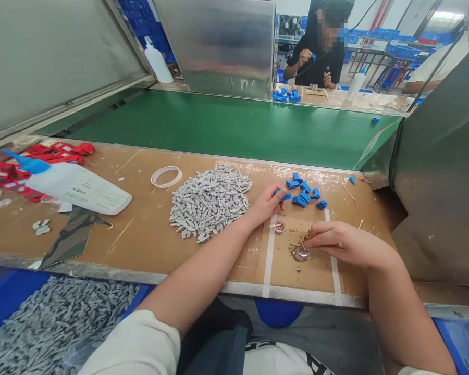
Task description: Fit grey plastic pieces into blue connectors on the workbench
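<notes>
My left hand (269, 203) rests on the cardboard-covered bench, its thumb and fingers closed around a small blue plastic piece (286, 196). Just beyond it lie several similar loose blue pieces (300, 199). My right hand (338, 242) has its fingertips pinched together at the edge of a small shiny round dish (300, 253); whatever they hold is too small or hidden to make out. Tiny dark bits are scattered around that dish. Between the hands sits a small round container (280, 225) with a white stick across its rim.
Left of my forearm is a heap of small grey parts (211, 203), with a tape roll (166, 177) and a blue-tipped white bottle (78, 186) further left. Red parts (58, 153) lie behind the bottle. Beyond runs a green conveyor belt (219, 127); a person (316, 52) works across it.
</notes>
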Action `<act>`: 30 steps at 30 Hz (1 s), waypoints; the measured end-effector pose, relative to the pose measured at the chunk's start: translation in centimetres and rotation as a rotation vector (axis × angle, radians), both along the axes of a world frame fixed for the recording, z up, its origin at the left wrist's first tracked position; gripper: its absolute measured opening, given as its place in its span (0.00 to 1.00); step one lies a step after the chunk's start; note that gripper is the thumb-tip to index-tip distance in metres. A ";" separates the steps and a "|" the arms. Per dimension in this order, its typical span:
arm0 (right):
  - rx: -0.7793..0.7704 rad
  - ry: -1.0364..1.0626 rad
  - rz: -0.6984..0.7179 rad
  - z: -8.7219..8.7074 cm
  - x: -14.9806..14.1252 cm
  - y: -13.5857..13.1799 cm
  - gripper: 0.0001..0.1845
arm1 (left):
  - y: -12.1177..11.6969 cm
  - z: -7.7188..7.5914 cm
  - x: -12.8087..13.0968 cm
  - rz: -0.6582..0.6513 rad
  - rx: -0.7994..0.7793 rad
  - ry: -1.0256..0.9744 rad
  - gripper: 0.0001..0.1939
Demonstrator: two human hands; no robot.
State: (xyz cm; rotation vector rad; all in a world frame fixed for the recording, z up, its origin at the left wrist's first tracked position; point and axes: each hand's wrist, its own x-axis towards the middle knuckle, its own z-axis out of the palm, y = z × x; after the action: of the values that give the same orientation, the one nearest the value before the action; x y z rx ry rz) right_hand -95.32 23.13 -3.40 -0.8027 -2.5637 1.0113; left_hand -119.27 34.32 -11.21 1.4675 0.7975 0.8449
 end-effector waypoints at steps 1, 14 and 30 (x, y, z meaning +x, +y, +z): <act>-0.007 -0.005 0.006 -0.1 0.0 0.0 0.17 | 0.0 -0.1 0.1 -0.017 -0.008 -0.011 0.25; 0.048 0.305 -0.313 -0.1 0.0 0.6 0.09 | 0.2 0.2 -0.4 -0.214 -0.080 -0.016 0.22; 0.060 0.623 -0.821 -5.5 -2.8 3.3 0.11 | -0.2 0.2 -0.4 -0.277 -0.041 0.106 0.21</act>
State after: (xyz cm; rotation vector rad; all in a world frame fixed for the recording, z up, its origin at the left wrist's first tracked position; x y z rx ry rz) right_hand -98.10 26.46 -8.94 -1.1490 -1.5082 0.7353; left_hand -119.66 34.14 -10.99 1.5527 0.6654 0.5428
